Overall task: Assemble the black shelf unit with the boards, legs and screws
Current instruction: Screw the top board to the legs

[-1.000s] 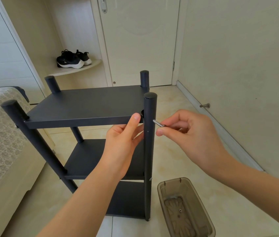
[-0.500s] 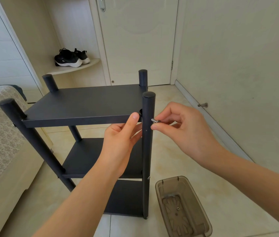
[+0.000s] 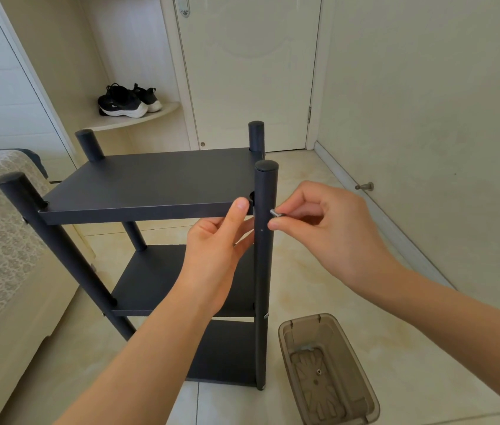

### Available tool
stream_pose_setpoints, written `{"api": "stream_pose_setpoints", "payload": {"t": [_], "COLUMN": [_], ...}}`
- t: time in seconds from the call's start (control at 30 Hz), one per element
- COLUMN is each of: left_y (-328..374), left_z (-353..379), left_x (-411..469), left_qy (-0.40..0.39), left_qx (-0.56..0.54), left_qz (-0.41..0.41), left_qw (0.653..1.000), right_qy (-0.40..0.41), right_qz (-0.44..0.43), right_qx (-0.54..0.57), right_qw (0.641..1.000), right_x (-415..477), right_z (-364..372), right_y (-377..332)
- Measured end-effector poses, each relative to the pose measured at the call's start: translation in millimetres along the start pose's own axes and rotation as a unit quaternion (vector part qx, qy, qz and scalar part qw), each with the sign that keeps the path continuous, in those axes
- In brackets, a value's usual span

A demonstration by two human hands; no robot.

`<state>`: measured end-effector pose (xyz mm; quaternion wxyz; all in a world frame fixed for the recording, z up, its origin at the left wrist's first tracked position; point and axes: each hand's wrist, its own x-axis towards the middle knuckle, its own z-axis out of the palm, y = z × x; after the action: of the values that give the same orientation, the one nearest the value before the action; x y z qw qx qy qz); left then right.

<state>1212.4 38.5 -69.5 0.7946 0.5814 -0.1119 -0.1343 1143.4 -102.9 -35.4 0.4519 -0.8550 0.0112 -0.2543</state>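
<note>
Screw point(image 3: 274, 213) brought to front leg point(image 3: 263, 271), pinched by right hand point(image 3: 322, 231), left hand point(image 3: 215, 256) gripping top board point(image 3: 150, 179) edge

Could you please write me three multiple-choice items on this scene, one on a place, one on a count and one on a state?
1. Where is the tub? A on the bed; B on the floor, right of the unit; C on the top board.
2. How many boards does the unit have? A two; B five; C three.
3. What is the right hand doing? A pinching a screw at the front right leg; B lying flat; C gripping the tub.
Answers: 1 B, it stands on the floor beside that leg; 2 C, top, middle and bottom show; 3 A, the screw shows in its pinch.
</note>
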Motion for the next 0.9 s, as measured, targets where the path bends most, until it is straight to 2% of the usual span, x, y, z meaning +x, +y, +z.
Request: {"api": "stream_pose_setpoints", "payload": {"t": [0.2, 0.33, 0.53, 0.9], "left_y": [-0.3, 0.0, 5.8, 1.6], "left_z": [1.7, 2.6, 4.2, 4.2], "left_x": [-0.2, -0.1, -2.1, 1.1], "left_qy": [0.006, 0.011, -0.005, 0.004], "left_qx": [0.007, 0.009, 0.005, -0.009], "left_qz": [0.002, -0.001, 0.008, 0.011], "left_qw": [1.000, 1.000, 1.000, 1.000], "right_qy": [-0.002, 0.032, 0.021, 0.035], "right_qz": [-0.003, 0.004, -0.017, 0.021], "right_qx": [-0.030, -0.067, -0.093, -0.059], "right_qw": [1.000, 0.997, 0.995, 0.997], "right_x": [2.1, 2.7, 1.1, 9.2], "right_z": [1.4, 2.5, 2.0, 5.6], "right_y": [-0.7, 0.9, -1.1, 1.5]}}
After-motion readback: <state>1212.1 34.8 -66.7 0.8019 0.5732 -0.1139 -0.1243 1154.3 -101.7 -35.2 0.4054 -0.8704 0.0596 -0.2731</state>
